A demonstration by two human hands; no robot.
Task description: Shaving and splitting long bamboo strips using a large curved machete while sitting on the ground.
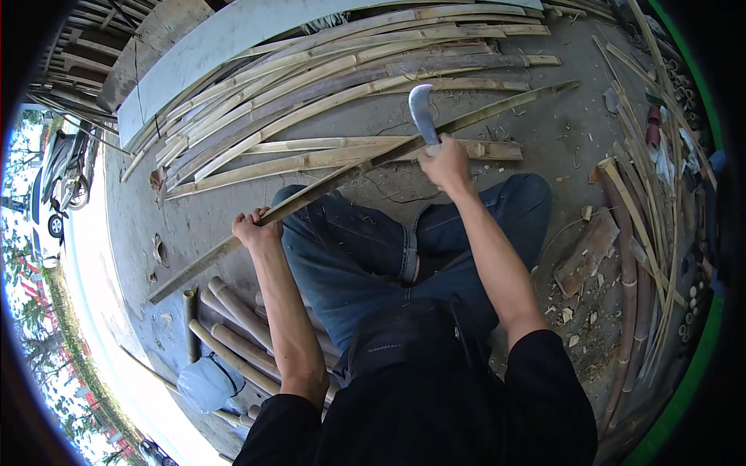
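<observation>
A long split bamboo strip [311, 189] runs slantwise over my crossed legs, from the lower left up to the far right. My left hand [257, 227] is closed round it left of my knee. In my right hand [447, 165] is a billhook [422, 113] with a curved, hooked blade, held by its handle. The blade points up and away from me and crosses the strip near its middle. Whether the edge touches the bamboo I cannot tell. My fingers hide most of the handle.
Several split bamboo strips [311, 93] lie in a pile ahead, beside a pale flat board [194, 66]. Cut bamboo poles [245, 353] and a clear plastic bag [210, 384] are at my left. At right are a wooden block [588, 252], chips [573, 340] and long bamboo poles [626, 311].
</observation>
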